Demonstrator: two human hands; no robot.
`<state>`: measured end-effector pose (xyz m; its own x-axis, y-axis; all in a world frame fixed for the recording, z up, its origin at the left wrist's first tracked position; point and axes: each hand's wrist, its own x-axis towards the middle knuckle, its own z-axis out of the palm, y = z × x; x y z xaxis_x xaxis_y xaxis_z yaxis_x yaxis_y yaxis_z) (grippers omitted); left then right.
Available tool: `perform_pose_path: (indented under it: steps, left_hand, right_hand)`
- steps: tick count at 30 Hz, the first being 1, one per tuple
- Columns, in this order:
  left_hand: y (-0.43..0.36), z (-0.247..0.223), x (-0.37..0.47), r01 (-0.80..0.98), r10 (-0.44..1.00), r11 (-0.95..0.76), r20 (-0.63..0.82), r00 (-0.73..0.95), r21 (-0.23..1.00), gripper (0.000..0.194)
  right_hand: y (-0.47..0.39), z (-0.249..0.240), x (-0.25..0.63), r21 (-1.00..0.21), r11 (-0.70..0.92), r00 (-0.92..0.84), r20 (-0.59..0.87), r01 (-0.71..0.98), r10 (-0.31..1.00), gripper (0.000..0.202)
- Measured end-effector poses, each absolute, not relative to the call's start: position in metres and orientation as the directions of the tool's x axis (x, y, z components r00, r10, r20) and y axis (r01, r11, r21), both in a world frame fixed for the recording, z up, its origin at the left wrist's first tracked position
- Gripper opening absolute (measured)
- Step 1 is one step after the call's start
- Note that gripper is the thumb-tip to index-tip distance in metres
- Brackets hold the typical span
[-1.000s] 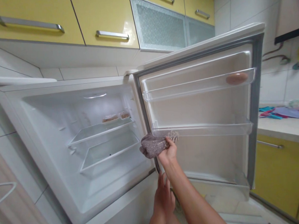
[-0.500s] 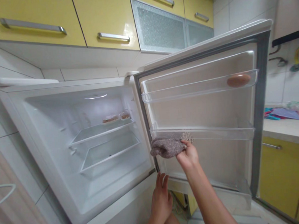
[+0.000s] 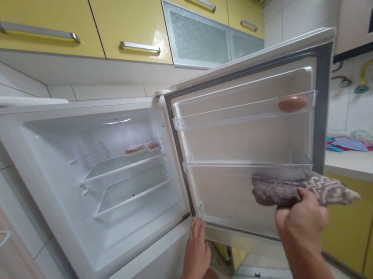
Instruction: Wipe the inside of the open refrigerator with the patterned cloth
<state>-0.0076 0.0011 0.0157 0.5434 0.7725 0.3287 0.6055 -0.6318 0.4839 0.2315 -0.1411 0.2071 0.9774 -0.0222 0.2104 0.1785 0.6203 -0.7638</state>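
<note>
My right hand grips a bunched grey-brown cloth with a cream pattern on its right end. The cloth is at the underside of the clear lower door shelf, toward its right end; whether it presses on the shelf I cannot tell. Low in the middle, my left hand has its fingers stretched out and holds nothing. Its fingertips are at the bottom of the opened refrigerator door, near the hinge side. A brown egg lies in the upper door shelf.
Left of the door is the lit refrigerator compartment, with two glass shelves and small food packs at the back. Yellow cabinets hang above. On the right, a counter carries colourful cloths.
My right hand has carried the cloth rightward along the lower door shelf, from the hinge side toward the far end. My left hand has shifted only slightly, its fingers now straighter.
</note>
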Motion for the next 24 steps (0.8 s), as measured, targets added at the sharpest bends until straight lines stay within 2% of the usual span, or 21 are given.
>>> perform_pose_path:
  steps: [3,4,7,9,11,14,17,19,21,24]
  left_hand:
    - [0.002,0.016,-0.009,0.593,0.776,-0.627,0.342,0.53,0.505,0.075]
    - [0.002,0.017,-0.01,0.592,0.778,-0.625,0.34,0.529,0.508,0.076]
    - [0.002,0.022,-0.014,0.599,0.777,-0.624,0.318,0.543,0.502,0.077]
    - [0.002,0.028,-0.017,0.6,0.767,-0.634,0.299,0.568,0.487,0.077]
    - [0.006,0.037,-0.019,0.593,0.745,-0.66,0.297,0.598,0.461,0.072]
    - [0.017,0.065,-0.018,0.56,0.718,-0.696,0.441,0.538,0.45,0.056]
    - [0.03,0.116,-0.008,0.505,0.642,-0.726,0.723,0.253,0.468,0.045]
    - [0.037,0.157,0.002,0.445,0.524,-0.794,0.838,0.153,0.414,0.054]
    - [0.042,0.196,0.014,0.406,0.433,-0.851,0.883,0.182,0.334,0.064]
    - [0.049,0.235,0.029,0.375,0.401,-0.89,0.839,0.367,0.261,0.061]
  right_hand:
    - [-0.142,0.198,0.206,-0.724,0.677,0.988,0.046,0.133,-0.144,0.056]
    - [-0.144,0.195,0.201,-0.736,0.651,0.979,0.081,0.186,-0.188,0.057]
    - [-0.153,0.186,0.206,-0.776,0.435,0.884,0.339,0.456,-0.321,0.055]
    - [-0.158,0.184,0.222,-0.709,0.213,0.733,0.597,0.673,-0.326,0.058]
    - [-0.163,0.188,0.244,-0.54,0.01,0.523,0.808,0.841,-0.271,0.066]
    - [-0.167,0.199,0.277,-0.295,-0.163,0.273,0.951,0.941,-0.148,0.068]
    - [-0.17,0.213,0.3,-0.179,-0.227,0.187,0.982,0.957,0.015,0.054]
    - [-0.17,0.222,0.305,-0.136,-0.293,0.181,0.975,0.947,0.132,0.047]
    - [-0.168,0.233,0.302,-0.072,-0.367,0.178,0.948,0.927,0.265,0.043]
    - [-0.156,0.255,0.288,0.044,-0.393,0.166,0.86,0.918,0.483,0.039]
